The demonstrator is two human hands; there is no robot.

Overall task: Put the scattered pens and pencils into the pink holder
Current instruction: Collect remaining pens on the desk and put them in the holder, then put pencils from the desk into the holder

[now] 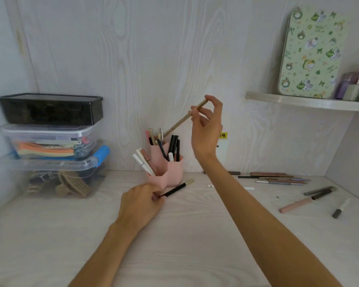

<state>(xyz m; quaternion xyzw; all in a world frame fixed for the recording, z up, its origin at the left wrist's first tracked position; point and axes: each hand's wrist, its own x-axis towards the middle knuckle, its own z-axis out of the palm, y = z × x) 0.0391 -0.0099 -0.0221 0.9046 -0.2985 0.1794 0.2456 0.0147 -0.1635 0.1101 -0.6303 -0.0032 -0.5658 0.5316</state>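
Two hands, two pens

Right fingers (pixel 197 112) pinch a tan pencil (pixel 184 120) tilted above the pink holder (pixel 174 172). Left fingers (pixel 157 198) curl around a black pen (pixel 177 189) low over the desk (pixel 195 235), just beside the holder. More pens (pixel 282 180) lie scattered at right.

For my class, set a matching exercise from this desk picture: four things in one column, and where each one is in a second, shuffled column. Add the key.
Things
1. tan wooden pencil
2. black pen with a gold cap
3. green patterned tin
4. black plastic lidded box

Places
A. top of the stack of storage boxes
B. pinched in the left hand, low over the desk
C. leaning on the wall shelf
D. held by the right hand above the pink holder

Pairs: 1-D, 2-B, 3-C, 4-A
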